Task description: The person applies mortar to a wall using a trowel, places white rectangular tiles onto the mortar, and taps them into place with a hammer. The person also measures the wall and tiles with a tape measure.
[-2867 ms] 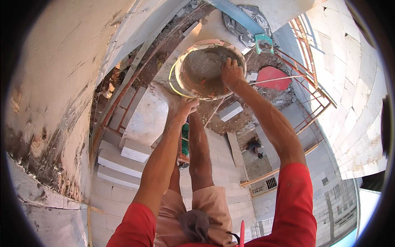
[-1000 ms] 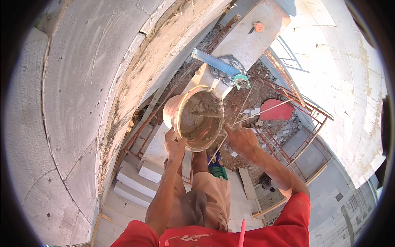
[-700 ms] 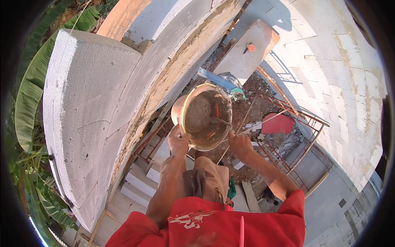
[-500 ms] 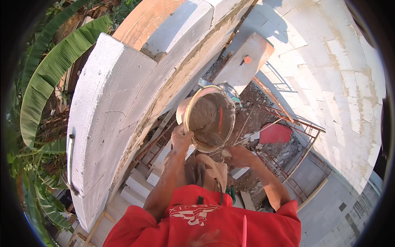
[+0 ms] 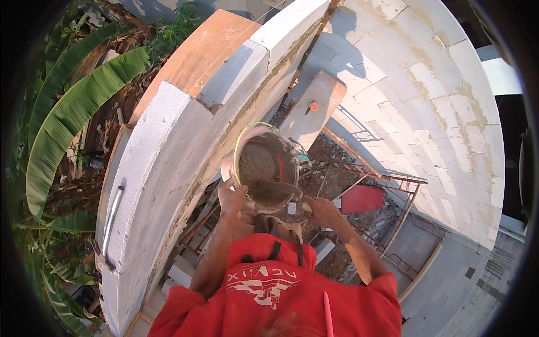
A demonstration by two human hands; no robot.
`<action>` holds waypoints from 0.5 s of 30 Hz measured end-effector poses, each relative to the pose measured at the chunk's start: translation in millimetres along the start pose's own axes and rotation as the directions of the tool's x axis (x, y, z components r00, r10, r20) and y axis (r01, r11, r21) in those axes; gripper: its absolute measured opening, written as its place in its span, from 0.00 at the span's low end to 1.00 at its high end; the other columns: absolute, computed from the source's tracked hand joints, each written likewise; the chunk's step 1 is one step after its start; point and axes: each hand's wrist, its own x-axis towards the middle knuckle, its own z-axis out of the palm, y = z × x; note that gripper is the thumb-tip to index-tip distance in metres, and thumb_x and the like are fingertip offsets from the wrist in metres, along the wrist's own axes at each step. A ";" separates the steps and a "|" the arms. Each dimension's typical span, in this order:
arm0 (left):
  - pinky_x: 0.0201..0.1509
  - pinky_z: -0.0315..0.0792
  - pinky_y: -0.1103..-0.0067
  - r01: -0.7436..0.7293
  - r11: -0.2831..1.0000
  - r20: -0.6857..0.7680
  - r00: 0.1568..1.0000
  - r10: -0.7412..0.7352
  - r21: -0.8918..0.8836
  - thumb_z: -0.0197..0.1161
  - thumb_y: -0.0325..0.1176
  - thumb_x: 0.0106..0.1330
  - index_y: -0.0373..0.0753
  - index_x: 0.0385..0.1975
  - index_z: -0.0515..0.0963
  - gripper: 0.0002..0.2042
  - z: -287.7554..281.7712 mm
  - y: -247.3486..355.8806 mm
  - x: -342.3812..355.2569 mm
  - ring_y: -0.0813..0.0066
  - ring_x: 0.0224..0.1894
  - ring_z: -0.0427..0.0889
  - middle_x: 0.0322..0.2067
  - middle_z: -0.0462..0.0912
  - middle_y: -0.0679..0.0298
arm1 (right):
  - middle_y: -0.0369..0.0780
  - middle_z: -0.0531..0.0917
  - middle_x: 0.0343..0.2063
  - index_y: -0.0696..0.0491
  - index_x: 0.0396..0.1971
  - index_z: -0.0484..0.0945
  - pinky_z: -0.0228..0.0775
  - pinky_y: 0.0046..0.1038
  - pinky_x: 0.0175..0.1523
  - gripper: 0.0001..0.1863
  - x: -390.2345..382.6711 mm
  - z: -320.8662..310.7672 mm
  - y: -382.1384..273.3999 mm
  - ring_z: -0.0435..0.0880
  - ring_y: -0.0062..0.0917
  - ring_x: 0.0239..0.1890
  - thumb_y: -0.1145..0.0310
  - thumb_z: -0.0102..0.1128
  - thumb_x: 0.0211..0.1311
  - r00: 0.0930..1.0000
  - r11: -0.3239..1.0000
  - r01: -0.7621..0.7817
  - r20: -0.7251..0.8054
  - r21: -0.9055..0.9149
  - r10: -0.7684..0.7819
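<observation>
A bucket (image 5: 289, 160) with a pale yellow rim is in front of me, beside the white block wall (image 5: 168, 146). Wet grey mortar (image 5: 257, 162) lies inside it. My left hand (image 5: 232, 196) is closed on the near left part of the bucket's rim. My right hand (image 5: 323, 213) grips the handle of a trowel at the bucket's near right side. The trowel's blade (image 5: 274, 191) reaches over the rim into the bucket, low against the mortar, and its tip is hard to make out.
A board (image 5: 314, 112) with a small orange tool (image 5: 313, 106) lies beyond the bucket. Rusty scaffold frames (image 5: 401, 224) and a red sheet (image 5: 362, 199) stand below right, over rubble. A tall block wall (image 5: 438, 118) curves along the right. A metal bar (image 5: 114, 219) lies on the left wall.
The trowel blade now shows more plainly inside the bucket, after my right hand shifted slightly. The view has turned, so the bucket and surroundings sit further left. My left hand keeps its grip.
</observation>
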 end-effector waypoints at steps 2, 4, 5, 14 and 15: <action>0.27 0.69 0.79 0.018 1.000 -0.002 1.000 -0.018 -0.008 0.63 0.19 0.52 0.34 0.29 0.81 0.06 -3.0 6.0 2.9 0.81 0.23 0.75 0.22 0.76 0.70 | 0.56 0.84 0.43 0.51 0.61 0.71 0.74 0.51 0.53 0.26 10.1 -8.8 -3.5 0.83 0.53 0.48 0.57 0.59 0.67 0.998 0.999 -0.017 0.059 -0.030 0.019; 0.29 0.70 0.78 -0.021 1.000 0.008 1.000 0.021 -0.005 0.65 0.21 0.50 0.33 0.30 0.83 0.07 -6.0 12.9 6.7 0.81 0.25 0.76 0.22 0.79 0.69 | 0.56 0.84 0.44 0.50 0.62 0.71 0.74 0.51 0.54 0.26 22.4 -23.0 -5.6 0.83 0.53 0.48 0.56 0.59 0.68 1.000 0.995 0.004 0.024 -0.098 -0.002; 0.30 0.71 0.77 -0.040 0.999 0.011 0.999 0.040 -0.005 0.66 0.21 0.50 0.32 0.30 0.84 0.08 -8.1 16.2 7.8 0.81 0.26 0.77 0.22 0.80 0.68 | 0.56 0.83 0.45 0.50 0.62 0.71 0.74 0.52 0.54 0.26 29.2 -30.3 -6.6 0.83 0.53 0.49 0.56 0.59 0.68 0.999 0.993 0.031 0.010 -0.118 -0.030; 0.29 0.70 0.80 -0.006 1.000 -0.079 0.997 0.004 -0.026 0.66 0.22 0.51 0.33 0.31 0.85 0.08 4.2 51.1 17.8 0.83 0.23 0.75 0.23 0.81 0.70 | 0.54 0.83 0.42 0.48 0.62 0.72 0.75 0.48 0.55 0.28 98.4 -100.7 2.1 0.85 0.50 0.47 0.52 0.59 0.65 0.987 0.840 0.158 0.115 -0.520 -0.114; 0.29 0.71 0.80 -0.002 0.998 -0.078 0.997 -0.004 -0.071 0.66 0.22 0.51 0.33 0.32 0.85 0.08 7.5 56.0 19.1 0.83 0.23 0.76 0.23 0.81 0.70 | 0.54 0.83 0.42 0.48 0.60 0.74 0.75 0.48 0.54 0.26 103.6 -106.2 1.1 0.85 0.50 0.47 0.53 0.59 0.65 0.981 0.842 0.185 0.145 -0.506 -0.129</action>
